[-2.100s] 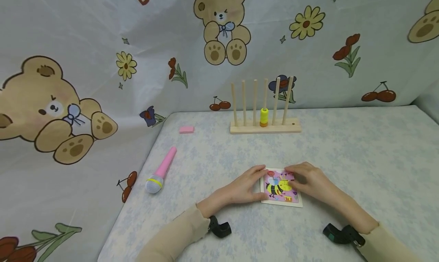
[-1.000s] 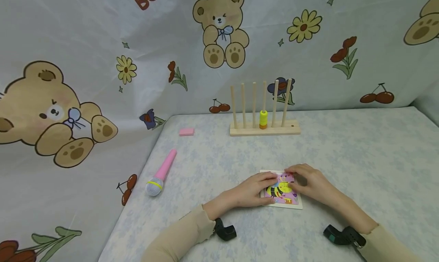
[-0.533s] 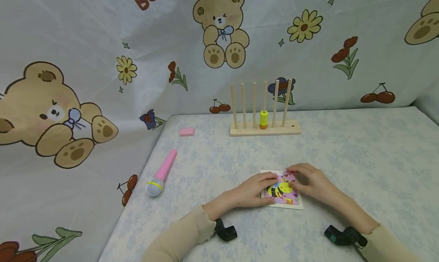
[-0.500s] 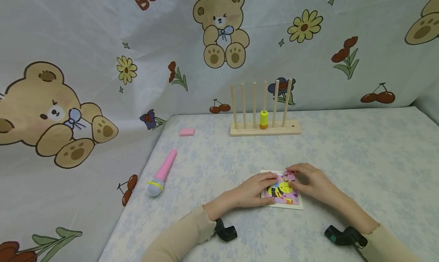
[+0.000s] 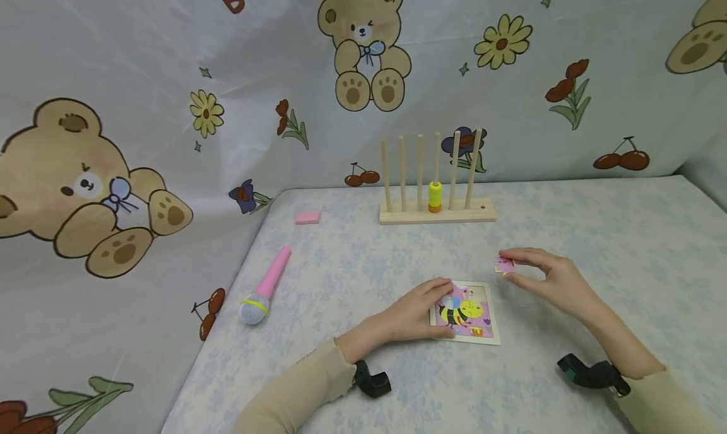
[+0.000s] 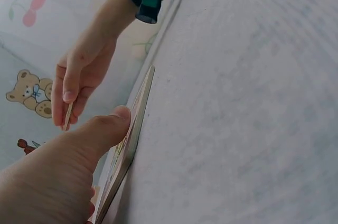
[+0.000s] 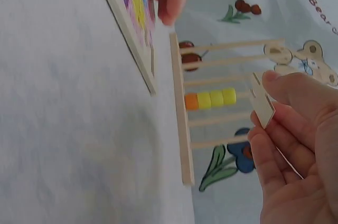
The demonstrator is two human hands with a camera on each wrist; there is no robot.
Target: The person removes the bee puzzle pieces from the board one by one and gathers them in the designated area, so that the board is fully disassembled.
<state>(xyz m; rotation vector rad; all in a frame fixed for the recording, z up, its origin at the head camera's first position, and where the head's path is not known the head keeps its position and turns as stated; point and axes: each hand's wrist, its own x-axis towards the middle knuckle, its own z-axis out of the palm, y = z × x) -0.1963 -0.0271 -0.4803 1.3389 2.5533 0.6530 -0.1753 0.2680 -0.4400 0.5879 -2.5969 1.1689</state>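
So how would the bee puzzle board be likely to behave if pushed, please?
The puzzle board should feel stiff: its thin edge looks straight. Being low and broad, it would likely slide rather than tip. Its pieces might shift, as one corner is unfilled.

Pale blue-mottled table [image 5: 596, 245] — pink microphone [image 5: 265, 287], small pink block [image 5: 307, 217], wooden peg rack [image 5: 406, 217], framed bee puzzle [image 5: 472, 310].

A square pale-wood framed jigsaw board [image 5: 483, 340] is lying flat on the blue-mottled white tabletop [image 5: 341, 270], displaying a yellow-and-black bee on pink, its far right corner showing bare pale base. A small pink, pale-backed wooden jigsaw piece [image 5: 504, 265] is being held tilted above the tabletop, beyond that corner and apart from the board.
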